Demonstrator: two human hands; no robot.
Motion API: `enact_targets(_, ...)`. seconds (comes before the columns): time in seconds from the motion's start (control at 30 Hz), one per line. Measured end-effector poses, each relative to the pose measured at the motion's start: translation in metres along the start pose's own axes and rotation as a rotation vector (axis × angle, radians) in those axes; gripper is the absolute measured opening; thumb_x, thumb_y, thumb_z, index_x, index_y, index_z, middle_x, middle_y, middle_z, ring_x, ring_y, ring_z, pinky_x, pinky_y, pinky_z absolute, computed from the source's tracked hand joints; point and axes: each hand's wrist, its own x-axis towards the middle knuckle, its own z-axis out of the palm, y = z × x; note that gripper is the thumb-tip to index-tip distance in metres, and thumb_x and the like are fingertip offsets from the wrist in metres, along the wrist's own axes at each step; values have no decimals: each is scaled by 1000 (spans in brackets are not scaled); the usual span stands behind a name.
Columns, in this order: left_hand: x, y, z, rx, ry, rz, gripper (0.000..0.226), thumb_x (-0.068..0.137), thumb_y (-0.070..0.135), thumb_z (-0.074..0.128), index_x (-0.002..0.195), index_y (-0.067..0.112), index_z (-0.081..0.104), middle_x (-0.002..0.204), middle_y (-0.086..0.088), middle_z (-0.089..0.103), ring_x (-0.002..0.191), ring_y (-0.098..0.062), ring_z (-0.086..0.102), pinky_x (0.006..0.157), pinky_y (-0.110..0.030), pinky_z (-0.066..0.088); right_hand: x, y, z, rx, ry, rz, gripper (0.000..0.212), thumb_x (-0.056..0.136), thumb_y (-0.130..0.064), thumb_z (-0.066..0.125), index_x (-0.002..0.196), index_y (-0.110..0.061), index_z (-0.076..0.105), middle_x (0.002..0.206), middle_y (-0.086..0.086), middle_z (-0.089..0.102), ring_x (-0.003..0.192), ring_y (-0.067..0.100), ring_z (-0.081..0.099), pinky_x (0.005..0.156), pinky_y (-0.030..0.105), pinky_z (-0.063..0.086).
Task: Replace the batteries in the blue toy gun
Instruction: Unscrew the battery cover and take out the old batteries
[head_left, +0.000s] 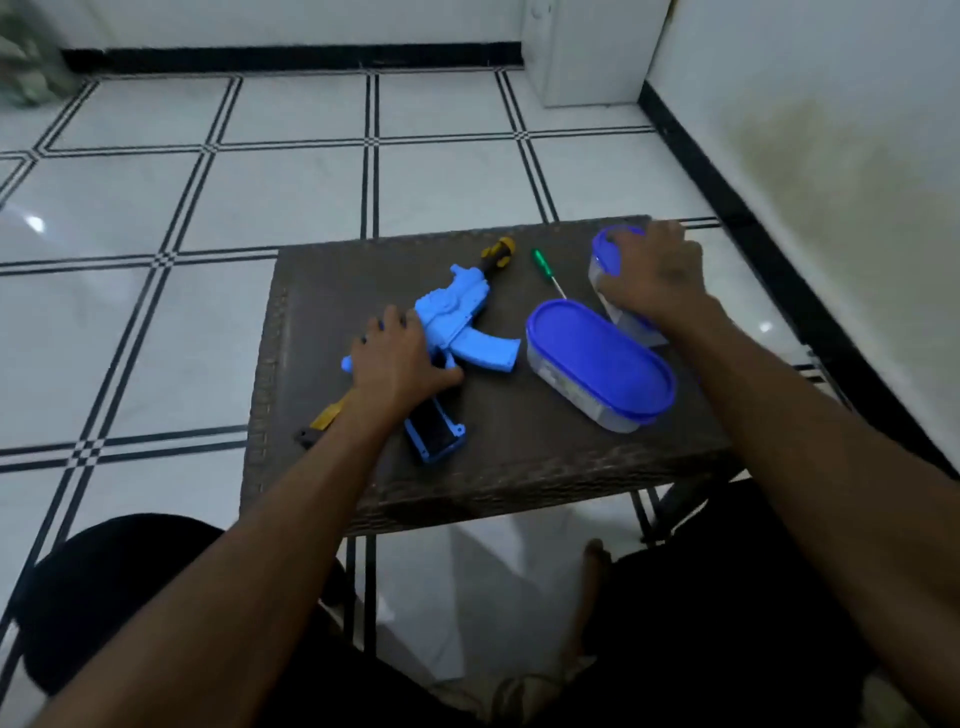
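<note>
The blue toy gun lies flat on the dark woven table, with its barrel pointing to the far side. My left hand lies over the gun's rear part, fingers curled round the body. Near the front, the gun's blue stock shows a dark open recess. My right hand grips a clear container with a blue lid at the table's far right corner. A green-handled screwdriver lies between the gun and that container.
A second, larger oval container with a blue lid stands at the right middle of the table. A yellow-and-black tool handle lies beyond the gun's muzzle. A yellow strip sticks out at the table's left edge. A white tiled floor surrounds the table.
</note>
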Motion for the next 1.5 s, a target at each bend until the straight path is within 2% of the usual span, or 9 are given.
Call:
enact_targets(0.1, 1, -12, -2, -15, -2, -17, 95, 62, 67, 62, 136, 12, 39, 132, -13, 43, 118, -38, 47, 94, -50, 45, 1, 32, 6, 17, -184, 145, 71, 86, -50, 60, 148, -30, 33, 153, 20, 28, 142, 43, 20, 112, 55, 22)
enact_targets(0.2, 9, -24, -8, -1, -7, -1, 96, 64, 68, 63, 138, 12, 37, 135, -14, 42, 120, -38, 46, 96, -50, 44, 10, 40, 13, 115, -247, 152, 75, 85, -53, 59, 151, -31, 30, 155, 14, 32, 139, 37, 33, 111, 47, 32)
enact_targets(0.6, 28, -36, -14, 42, -11, -17, 108, 69, 74, 61, 151, 17, 17, 155, -9, 22, 139, -33, 28, 108, -45, 32, 67, 7, 17, 143, -226, 95, 74, 89, -55, 55, 152, -30, 26, 152, 21, 30, 135, 37, 38, 106, 44, 37)
enact_targets(0.7, 26, -37, -15, 18, -8, -23, 108, 71, 76, 57, 152, 18, 15, 158, -9, 18, 143, -33, 23, 111, -45, 28, 48, -1, 13, 95, -85, 68, 74, 89, -53, 56, 151, -25, 27, 155, 19, 23, 141, 37, 28, 111, 49, 30)
enact_targets(0.8, 22, -37, -11, -14, 52, -19, 104, 74, 77, 53, 152, 18, 19, 157, -10, 21, 143, -32, 23, 113, -46, 28, 8, -16, 6, 188, 111, -36, 60, 91, -49, 55, 143, -22, 41, 145, 11, 42, 129, 31, 44, 104, 46, 41)
enact_targets(0.97, 11, -33, -6, -32, 112, 10, 93, 79, 73, 49, 149, 17, 25, 153, -13, 27, 140, -33, 26, 112, -46, 28, -51, -26, 16, 164, -337, -124, 90, 77, -71, 58, 151, -39, 17, 153, 10, 31, 138, 30, 37, 105, 51, 42)
enact_targets(1.07, 6, -27, -6, -15, 109, 27, 87, 82, 69, 50, 148, 17, 27, 153, -12, 28, 140, -32, 26, 112, -45, 28, -58, -24, 25, 77, -336, -159, 93, 77, -64, 62, 152, -41, 11, 150, 11, 33, 134, 30, 39, 104, 51, 42)
enact_targets(1.33, -8, -44, -5, -26, 90, -46, 88, 82, 70, 48, 149, 17, 27, 155, -15, 24, 141, -35, 24, 113, -48, 27, -78, 18, 11, 158, -181, 153, 89, 73, -74, 59, 144, -28, 34, 143, 19, 35, 126, 40, 46, 100, 50, 44)
enact_targets(1.5, -14, -55, -3, -65, 3, -200, 101, 75, 82, 42, 152, 21, 17, 155, -19, 20, 141, -40, 21, 111, -53, 28, -74, 39, 8, 152, -148, 368, 92, 79, -71, 58, 149, -19, 29, 146, 18, 27, 130, 42, 38, 101, 52, 38)
